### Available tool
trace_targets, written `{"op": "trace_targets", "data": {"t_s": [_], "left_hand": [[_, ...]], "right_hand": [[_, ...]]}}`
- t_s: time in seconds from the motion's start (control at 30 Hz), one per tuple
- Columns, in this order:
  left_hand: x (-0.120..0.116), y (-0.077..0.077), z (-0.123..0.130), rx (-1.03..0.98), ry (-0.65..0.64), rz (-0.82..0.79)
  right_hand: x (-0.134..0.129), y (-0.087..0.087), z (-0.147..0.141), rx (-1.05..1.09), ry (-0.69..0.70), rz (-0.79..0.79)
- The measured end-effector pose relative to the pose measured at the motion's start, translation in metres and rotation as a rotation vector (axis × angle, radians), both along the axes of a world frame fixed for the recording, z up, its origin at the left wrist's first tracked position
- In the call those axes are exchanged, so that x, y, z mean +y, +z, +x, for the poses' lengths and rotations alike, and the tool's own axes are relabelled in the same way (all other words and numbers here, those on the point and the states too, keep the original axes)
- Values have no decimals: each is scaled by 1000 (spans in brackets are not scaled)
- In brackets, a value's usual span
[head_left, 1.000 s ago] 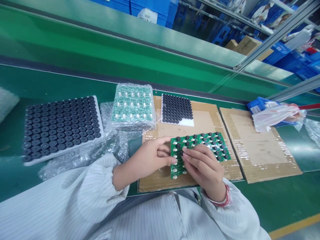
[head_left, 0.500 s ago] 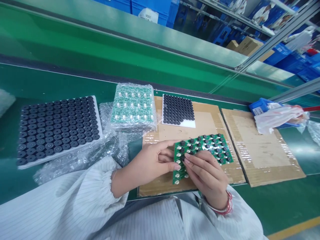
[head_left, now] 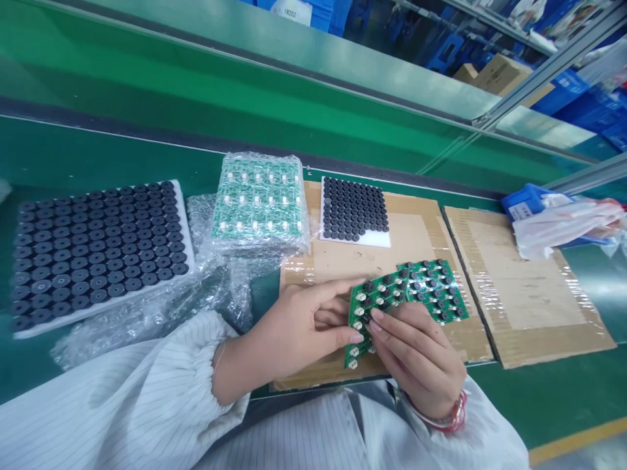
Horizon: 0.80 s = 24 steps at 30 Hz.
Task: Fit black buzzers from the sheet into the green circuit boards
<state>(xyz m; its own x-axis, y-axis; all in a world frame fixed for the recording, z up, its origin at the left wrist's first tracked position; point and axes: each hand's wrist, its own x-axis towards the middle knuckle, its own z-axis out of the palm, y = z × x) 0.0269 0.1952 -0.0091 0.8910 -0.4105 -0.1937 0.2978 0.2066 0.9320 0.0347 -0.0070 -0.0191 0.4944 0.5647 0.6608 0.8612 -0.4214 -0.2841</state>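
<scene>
1. Head view: a person is holding a green circuit-board panel [head_left: 431, 290] above a cardboard sheet [head_left: 411, 241] on the green worktop [head_left: 262, 294], with dark round parts across its face and white parts along its left edge.
2. The left hand [head_left: 298, 339] is keeping a narrow grip on the panel's left edge, while the right hand [head_left: 416, 359] is holding its near side with the fingertips [head_left: 375, 314] pressed against it.
3. Since a second ago, the panel is turning, its right end rising as both hands shift rightward.
4. Bagged boards [head_left: 259, 202] and black discs on white sheets [head_left: 355, 207] are lying beyond the hands.
5. "IR202" is showing on a white label [head_left: 294, 10] on a blue crate [head_left: 326, 16]; a blue bin's label [head_left: 522, 211] is staying unreadable.
</scene>
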Motion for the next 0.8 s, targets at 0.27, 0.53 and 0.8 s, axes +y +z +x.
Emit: {"op": "trace_targets", "data": {"t_s": [0.27,0.53,0.8], "left_hand": [[0,-5,-4,5,-10,16],[1,0,-5,19,-41,37],[2,2,-4,74,-42,98]], "right_hand": [[-1,6,0,-16,51,-35],[3,14,3,-18,24,-68],[7,8,2,26,33,9]]}}
